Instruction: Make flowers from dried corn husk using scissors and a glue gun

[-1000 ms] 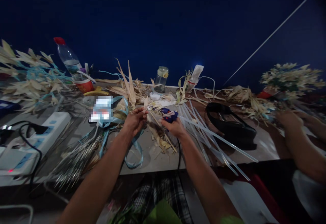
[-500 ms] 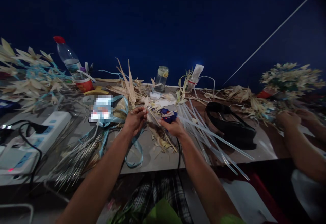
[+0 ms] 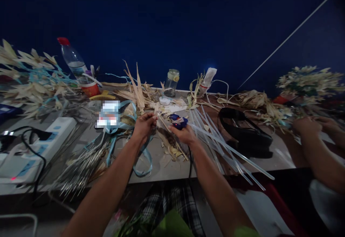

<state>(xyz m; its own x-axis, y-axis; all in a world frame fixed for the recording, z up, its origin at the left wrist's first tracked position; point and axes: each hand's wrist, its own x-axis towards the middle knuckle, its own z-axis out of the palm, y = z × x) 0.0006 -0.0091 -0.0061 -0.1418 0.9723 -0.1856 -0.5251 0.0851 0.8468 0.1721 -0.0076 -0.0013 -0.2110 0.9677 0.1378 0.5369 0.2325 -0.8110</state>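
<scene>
My right hand [image 3: 184,133] is closed around a blue glue gun [image 3: 179,121] with a small red light, its nozzle pointing left. A long clear glue stick [image 3: 215,136] runs out of its back toward the lower right. Close to the nozzle, my left hand [image 3: 145,125] is pinched shut. A pale piece, possibly dried corn husk, shows at its fingertips, but it is too small to make out well. Beneath and between the hands lie husk scraps [image 3: 174,147] on the table [image 3: 159,170].
To the left are a power strip [image 3: 51,143], a bundle of wires [image 3: 83,168] and blue ribbon [image 3: 144,172]. Behind stand a glass jar [image 3: 171,86] and a plastic bottle [image 3: 74,61]. Rightward lie loose glue sticks [image 3: 211,150], a black strapped object [image 3: 248,136] and another person's hands [image 3: 307,127].
Both hands keep nearly the same place and grip. The glue stick's far end has shifted slightly to the right and down, and the whole view has moved very slightly.
</scene>
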